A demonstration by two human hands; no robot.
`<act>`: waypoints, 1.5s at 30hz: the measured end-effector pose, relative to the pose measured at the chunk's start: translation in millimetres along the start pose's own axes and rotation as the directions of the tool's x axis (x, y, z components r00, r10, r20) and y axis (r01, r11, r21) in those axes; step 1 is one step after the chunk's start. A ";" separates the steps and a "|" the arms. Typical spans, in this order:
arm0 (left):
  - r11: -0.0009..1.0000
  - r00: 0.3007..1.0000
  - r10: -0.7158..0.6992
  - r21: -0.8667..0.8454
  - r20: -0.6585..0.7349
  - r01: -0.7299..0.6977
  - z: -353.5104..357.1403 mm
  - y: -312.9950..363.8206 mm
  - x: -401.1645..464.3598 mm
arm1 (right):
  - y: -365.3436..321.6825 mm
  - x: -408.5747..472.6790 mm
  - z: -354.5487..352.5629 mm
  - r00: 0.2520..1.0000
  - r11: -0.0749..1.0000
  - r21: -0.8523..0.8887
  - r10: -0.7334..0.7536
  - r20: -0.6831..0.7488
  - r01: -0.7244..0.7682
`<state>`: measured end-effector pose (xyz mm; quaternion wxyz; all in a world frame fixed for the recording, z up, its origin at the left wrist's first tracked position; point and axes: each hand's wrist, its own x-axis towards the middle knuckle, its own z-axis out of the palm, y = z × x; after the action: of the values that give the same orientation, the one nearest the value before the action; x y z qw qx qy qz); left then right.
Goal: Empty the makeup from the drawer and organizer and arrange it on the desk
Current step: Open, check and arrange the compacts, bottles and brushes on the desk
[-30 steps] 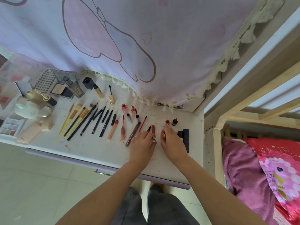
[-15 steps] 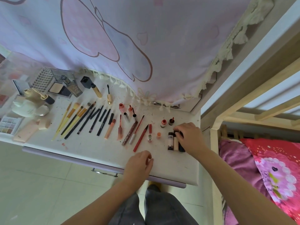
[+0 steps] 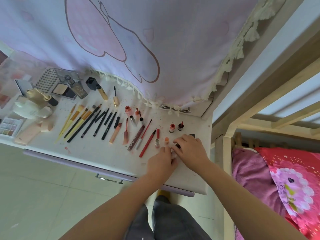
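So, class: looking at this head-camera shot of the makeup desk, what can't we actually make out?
- Head view: the small pale item between the left hand and right hand, covered by fingers.
- The dark tubes mostly under the right hand.
- The eyeshadow palette, cut off by the left edge.

Hands: two, the left hand and the right hand, at the desk's front right corner
Yellow-handled brushes: about four, towards the left edge
Black pencils and wands: about seven, mid-desk
Small red bottles: two, near the right edge
Red pencil: one
Eyeshadow palette: one, at the left edge
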<state>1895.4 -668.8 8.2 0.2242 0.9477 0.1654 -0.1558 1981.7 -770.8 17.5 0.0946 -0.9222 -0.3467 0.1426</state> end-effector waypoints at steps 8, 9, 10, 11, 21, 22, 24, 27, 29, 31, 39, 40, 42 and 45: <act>0.976 0.977 0.205 -0.061 -0.055 -0.209 -22.7 -19.9 -31.8 | -15.3 -26.0 -35.3 0.852 0.693 0.557 0.166 0.496 -0.459; 0.971 0.971 0.234 -0.043 -0.056 -0.237 -25.9 -22.1 -32.9 | -18.8 -29.4 -37.5 0.855 0.629 0.617 0.161 0.493 -0.473; 0.964 0.964 0.261 -0.038 -0.048 -0.263 -30.3 -23.5 -33.5 | -21.2 -32.3 -37.5 0.864 0.579 0.664 0.156 0.479 -0.473; 0.958 0.959 0.280 -0.055 -0.034 -0.282 -35.3 -24.3 -33.7 | -24.1 -35.5 -37.2 0.874 0.535 0.705 0.151 0.462 -0.465; 0.846 0.935 0.354 -0.435 0.024 -0.309 -54.0 -45.4 -60.0 | -53.5 -64.8 -50.6 0.918 0.625 0.702 0.062 0.391 -0.341; 0.846 0.934 0.357 -0.433 0.030 -0.310 -52.7 -47.0 -62.6 | -56.6 -66.1 -50.8 0.909 0.665 0.655 0.087 0.408 -0.358; 0.849 0.934 0.351 -0.446 0.073 -0.284 -50.9 -47.9 -67.0 | -59.6 -68.7 -47.5 0.913 0.716 0.608 0.100 0.397 -0.343; 0.821 0.944 0.302 -0.539 0.131 -0.188 -50.4 -49.9 -72.5 | -59.6 -75.3 -43.3 0.923 0.683 0.665 0.036 0.383 -0.302; 0.817 0.946 0.297 -0.549 0.133 -0.180 -50.1 -51.5 -75.0 | -60.9 -78.4 -43.5 0.911 0.650 0.684 0.033 0.410 -0.331; 0.823 0.942 0.311 -0.531 0.122 -0.203 -48.3 -51.3 -77.8 | -64.0 -79.9 -43.8 0.894 0.653 0.665 0.043 0.447 -0.364; 0.774 0.964 0.186 -0.632 0.192 -0.024 -47.5 -69.9 -73.8 | -25.3 -87.7 -53.6 0.869 0.536 0.701 0.147 0.472 -0.471; 0.741 0.967 0.152 -0.671 0.204 0.025 -47.1 -73.5 -73.2 | -17.9 -90.0 -54.4 0.871 0.442 0.754 0.164 0.464 -0.485; 0.695 0.967 0.113 -0.714 0.227 0.086 -43.3 -75.9 -72.0 | -10.2 -91.6 -50.6 0.878 0.272 0.836 0.190 0.439 -0.477; 0.717 0.982 0.097 -0.696 0.164 0.045 -31.8 -67.7 -67.1 | -19.9 -82.4 -30.5 0.891 0.268 0.858 0.256 0.375 -0.438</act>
<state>1816.3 -612.9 34.8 0.5808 0.7767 0.1764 -0.1680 1920.3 -813.3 67.8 0.5359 -0.7415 -0.0001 0.4037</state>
